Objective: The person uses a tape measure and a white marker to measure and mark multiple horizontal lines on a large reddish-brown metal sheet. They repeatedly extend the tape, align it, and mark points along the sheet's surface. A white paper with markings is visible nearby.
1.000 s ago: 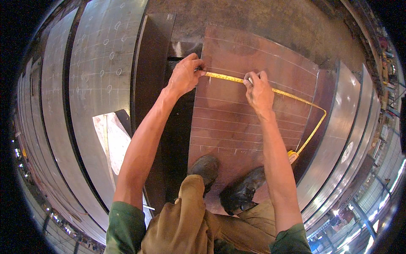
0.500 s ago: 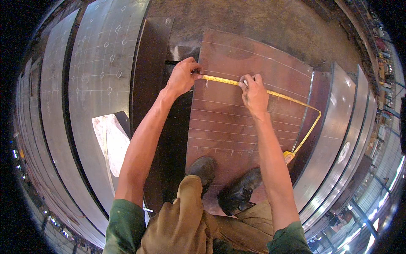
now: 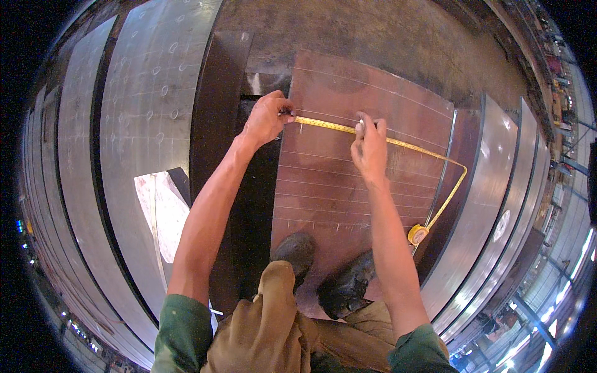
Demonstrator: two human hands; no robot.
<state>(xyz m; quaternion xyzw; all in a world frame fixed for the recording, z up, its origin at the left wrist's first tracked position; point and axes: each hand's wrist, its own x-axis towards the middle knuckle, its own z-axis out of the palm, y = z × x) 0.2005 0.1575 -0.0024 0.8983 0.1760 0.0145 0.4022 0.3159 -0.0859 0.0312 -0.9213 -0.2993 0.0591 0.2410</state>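
A yellow tape measure point(image 3: 418, 235) has its case near the right edge of a reddish-brown steel plate point(image 3: 348, 189). Its blade runs across the plate and bends sharply beyond that edge. My left hand point(image 3: 267, 119) pinches the blade's end at the plate's left edge. My right hand point(image 3: 370, 152) is closed over the middle of the blade, with a small white piece of chalk point(image 3: 360, 123) between thumb and fingers. Whether this hand also presses on the blade is hard to tell. Thin white lines cross the plate, with short tick marks near its left and lower parts.
Long grey steel beams point(image 3: 149, 74) stand along the left, some with chalked circles. More steel beams point(image 3: 491, 168) line the right side. A pale scrap sheet point(image 3: 163, 214) lies on the left beam. My dark shoes point(image 3: 348, 283) are on the plate, beside a dark gap.
My right hand has turned more upright and shifted slightly left and down on the plate. The tape case now shows clear of my right forearm. My left hand keeps the blade's end.
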